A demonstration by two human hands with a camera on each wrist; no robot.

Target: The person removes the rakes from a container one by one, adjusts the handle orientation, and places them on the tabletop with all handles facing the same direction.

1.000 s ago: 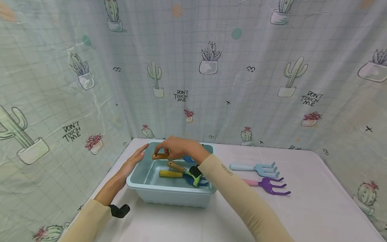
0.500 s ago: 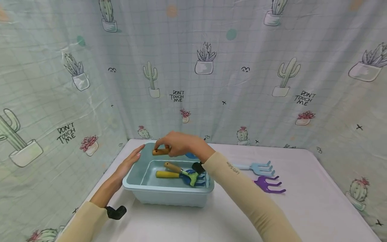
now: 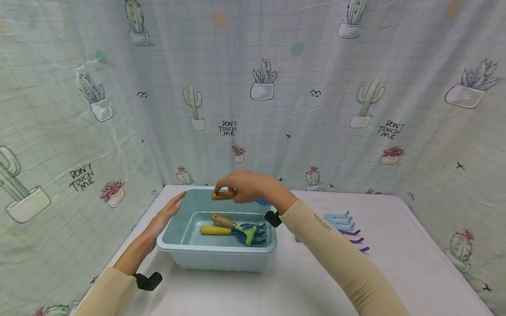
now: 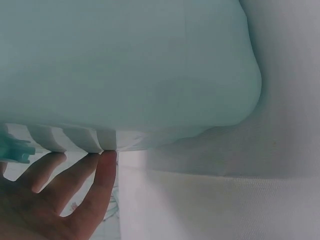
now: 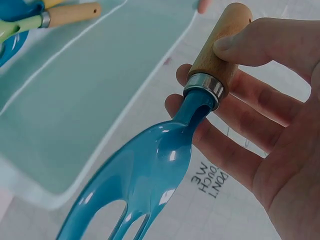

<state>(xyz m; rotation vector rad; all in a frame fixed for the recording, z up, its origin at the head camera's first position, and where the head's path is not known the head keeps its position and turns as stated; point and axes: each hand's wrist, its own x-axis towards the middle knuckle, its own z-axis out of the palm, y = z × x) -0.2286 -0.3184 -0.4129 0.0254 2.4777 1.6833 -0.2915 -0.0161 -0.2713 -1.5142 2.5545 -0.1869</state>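
since a second ago the fork (image 3: 223, 195) has risen a little and shifted toward the bin's far right corner, and the right arm now hides more of the two rakes. it hangs above the far rim of the bin (image 3: 174, 239), wooden handle pinched between thumb and curled fingers of the right hand (image 3: 248, 186). only the right wrist view shows its blue tines (image 5: 145, 180); from the head the hand covers them but for a blue sliver. the left hand (image 3: 164, 215) lies flat, fingers straight, against the bin's left outer wall; the left wrist view shows fingertips (image 4: 102, 165) touching the ribbed underside of the rim, nothing gripped. in the bin lie a yellow-handled tool (image 3: 215, 230) and a wood-handled green tool (image 3: 233, 224), crossing over something blue that is hard to make out. the pale blue rake (image 3: 339, 219) and purple rake (image 3: 356, 240) lie right of the bin, handles cut off by the sleeve. open cloth runs along the table's near edge and right side.
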